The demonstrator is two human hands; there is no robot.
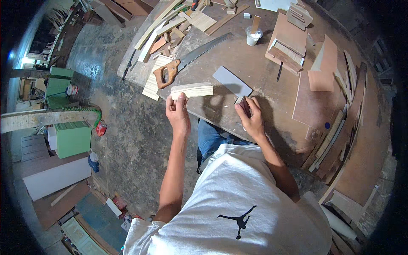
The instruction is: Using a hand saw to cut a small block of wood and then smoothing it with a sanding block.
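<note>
My left hand (178,114) grips one end of a short, pale wood block (196,90) with layered grain, held up over the table's near edge. Closed around a small dark brown block (242,103) with a paler end, which may be a sanding block, is my right hand (252,117). The two held pieces are apart. A flat grey rectangular piece (232,80) lies on the table just beyond my right hand. Past the wood block rests a handsaw (167,73) with a wooden handle, its blade pointing away to the right.
Wood offcuts (170,32) are heaped at the table's far left. A white tub (253,37) with a flat stick stands at the back. Boards and a wooden block assembly (287,55) occupy the right. Green boxes (73,139) stand on the floor at left.
</note>
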